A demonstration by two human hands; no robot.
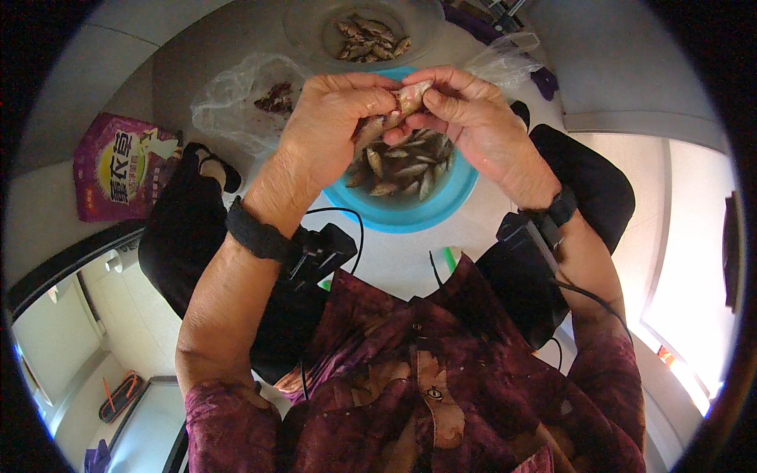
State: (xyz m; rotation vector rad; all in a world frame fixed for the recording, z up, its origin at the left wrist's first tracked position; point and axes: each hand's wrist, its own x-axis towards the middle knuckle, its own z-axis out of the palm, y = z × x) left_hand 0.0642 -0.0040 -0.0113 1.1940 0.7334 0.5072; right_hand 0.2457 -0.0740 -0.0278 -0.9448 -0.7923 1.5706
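A small silvery fish (398, 106) is held over a blue bowl (441, 203). My left hand (327, 130) grips its tail end, and my right hand (473, 118) pinches its head end between thumb and fingers. The bowl on the floor contains several more small fish (402, 165) lying in water. Both wrists wear black straps with small black devices and cables.
A clear bowl (311, 35) with several cleaned fish stands farther ahead. A clear plastic bag (236, 102) holding dark scraps lies to the left. A purple and yellow packet (114, 165) lies at the far left. My knees in black trousers flank the blue bowl.
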